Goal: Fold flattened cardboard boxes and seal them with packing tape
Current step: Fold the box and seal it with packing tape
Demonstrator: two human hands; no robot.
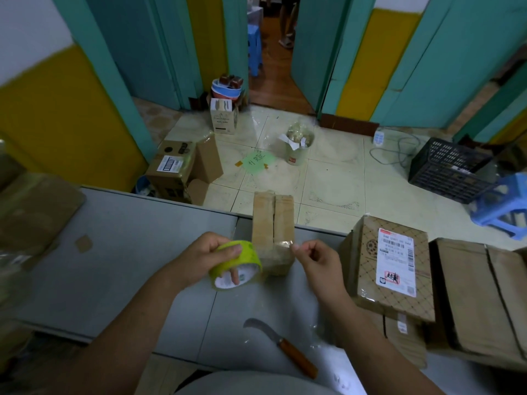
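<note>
A small folded cardboard box [272, 220] lies on the grey table [122, 252], its two top flaps meeting along a centre seam. My left hand [205, 255] grips a roll of clear packing tape [236, 266] with a yellow-green core, one finger through its hole, just left of the box's near end. My right hand [313, 260] pinches the free end of the tape at the box's near right corner. A strip of clear tape stretches from the roll across the near end of the box.
A curved knife with a wooden handle [285, 347] lies on the table near me. A sealed labelled parcel [393, 266] and a stack of flattened boxes [482, 297] sit at the right. More flat cardboard [34, 212] lies at left. The floor beyond holds boxes, a bin and a crate.
</note>
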